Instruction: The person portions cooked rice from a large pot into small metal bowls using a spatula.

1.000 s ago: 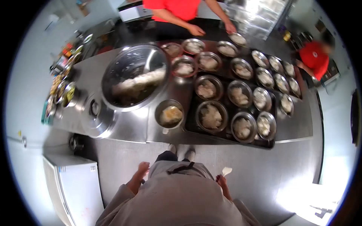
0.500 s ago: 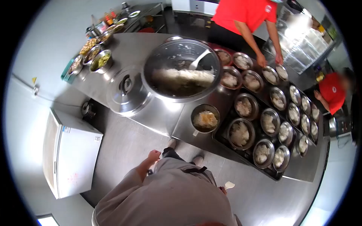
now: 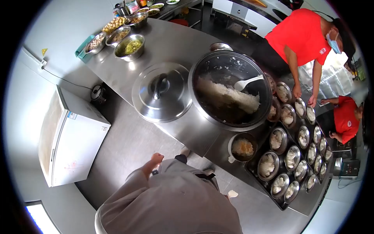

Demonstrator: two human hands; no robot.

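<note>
My left hand is held low at my left side, away from the table, its fingers curled with no object visible in them. My right hand is mostly hidden by my body; a white spatula sticks out beside it. On the table's near side stands a pot with a handle, holding rice with something orange on top. Behind it is a large dark pot of rice with a white paddle inside. A steel lid lies to its left.
Steel bowls of rice fill dark trays on the right. Bowls of toppings stand at the far left. Two people in red shirts are across the table, one touching bowls. A white freezer stands at the left.
The view has turned right to left, so pots and bowls now sit further right in the frame. The nearer co-worker's hands have gone to the small rice bowls. My hands remain low.
</note>
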